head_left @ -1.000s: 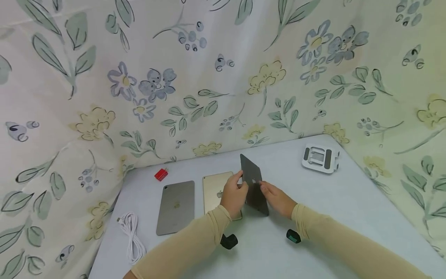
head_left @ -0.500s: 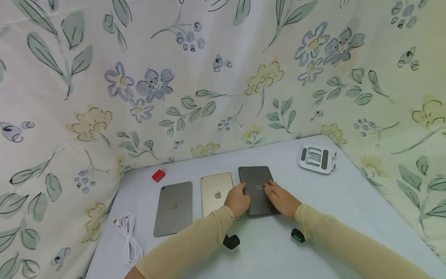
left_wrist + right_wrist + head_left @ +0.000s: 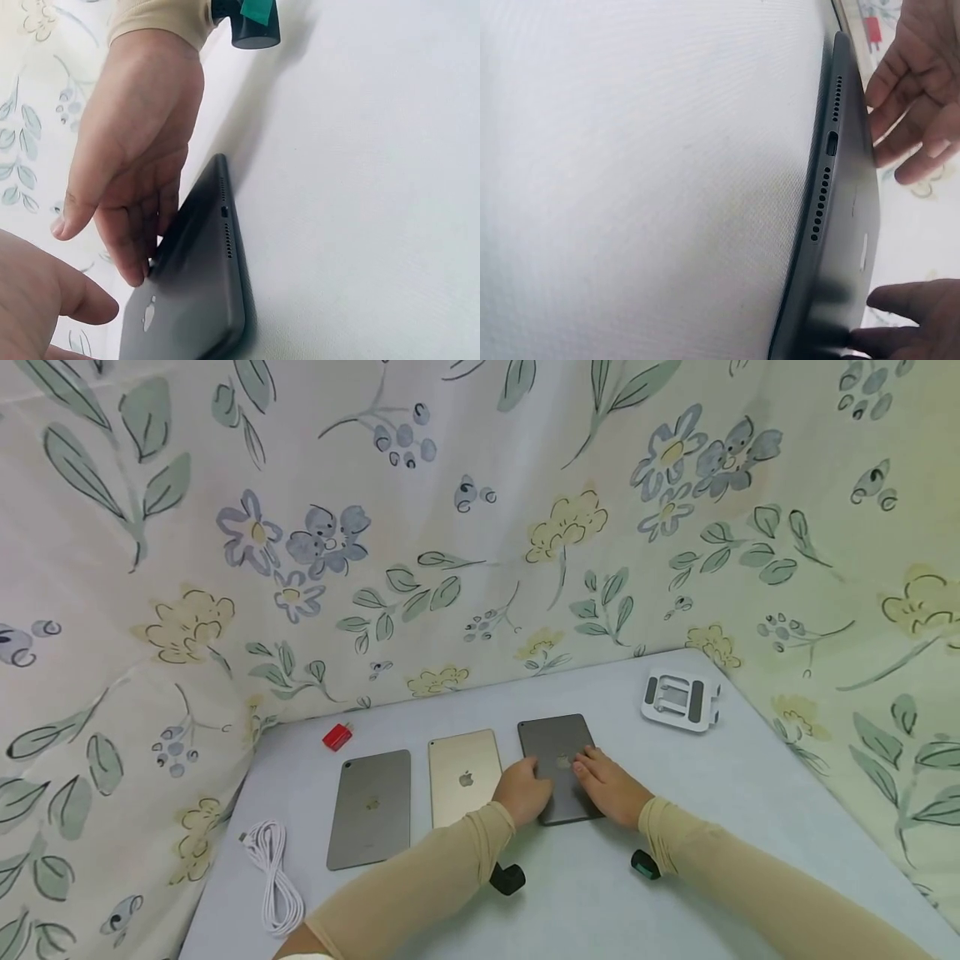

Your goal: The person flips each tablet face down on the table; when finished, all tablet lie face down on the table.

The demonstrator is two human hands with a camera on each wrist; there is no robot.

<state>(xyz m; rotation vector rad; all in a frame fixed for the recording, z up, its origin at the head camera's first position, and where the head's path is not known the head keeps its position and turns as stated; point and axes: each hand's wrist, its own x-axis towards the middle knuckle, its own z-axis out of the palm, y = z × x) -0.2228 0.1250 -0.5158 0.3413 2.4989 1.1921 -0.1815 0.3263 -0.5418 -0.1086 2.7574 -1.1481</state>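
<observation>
A dark grey tablet (image 3: 553, 735) lies back side up on the white table, its apple logo facing upward. My left hand (image 3: 523, 792) is at its left edge. Across from it, my right hand (image 3: 613, 787) rests on the tablet's right part, fingers extended near the logo. In the left wrist view the right hand (image 3: 139, 127) has its fingertips at the tablet (image 3: 195, 300). The right wrist view shows the left hand (image 3: 922, 82) with loose, spread fingers beside the tablet's edge (image 3: 826, 180), where a port and speaker holes are visible.
Left of the dark tablet lie a gold tablet (image 3: 463, 768) and a grey tablet (image 3: 371, 810), both back side up. A red charger plug (image 3: 337, 737) and a coiled white cable (image 3: 276, 881) are farther left. A folded white stand (image 3: 678, 700) sits at the back right, before a floral curtain (image 3: 480, 527).
A second ago both hands held the dark tablet tilted up on edge. It came down flat on the table and has since shifted slightly. The right hand stays on its back.
</observation>
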